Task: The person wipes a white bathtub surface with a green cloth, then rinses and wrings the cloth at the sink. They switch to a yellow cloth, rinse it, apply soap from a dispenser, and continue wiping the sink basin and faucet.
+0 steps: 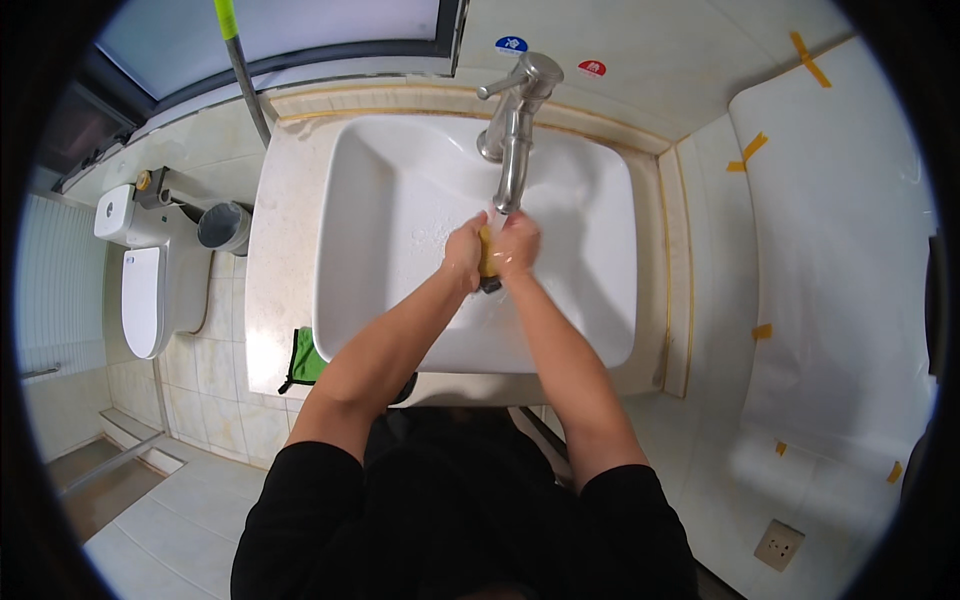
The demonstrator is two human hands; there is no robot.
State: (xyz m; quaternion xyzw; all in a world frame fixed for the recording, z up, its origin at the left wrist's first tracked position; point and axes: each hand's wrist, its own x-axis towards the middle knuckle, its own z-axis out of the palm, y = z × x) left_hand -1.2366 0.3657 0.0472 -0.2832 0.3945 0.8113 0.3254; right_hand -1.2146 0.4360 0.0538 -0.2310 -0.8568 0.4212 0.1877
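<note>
Both hands are inside the white ceramic washbasin (360, 247), under the spout of the steel faucet (517, 142). Water runs from the spout onto them. Between them is a yellow sponge (488, 259) with a dark part at its lower end. My left hand (465, 249) grips the sponge from the left side. On its right side my right hand (517, 244) presses against it, blurred by motion and wet. The fingers and much of the sponge are hidden between the palms. Splashed drops lie on the basin floor left of my hands.
A green cloth (307, 357) with black edging lies on the stone counter (281, 277) by the basin's lower left corner. To the left stand a toilet (142, 300) and a waste bin (224, 227). A pole (244, 79) leans near the window. A wall socket (779, 545) is at lower right.
</note>
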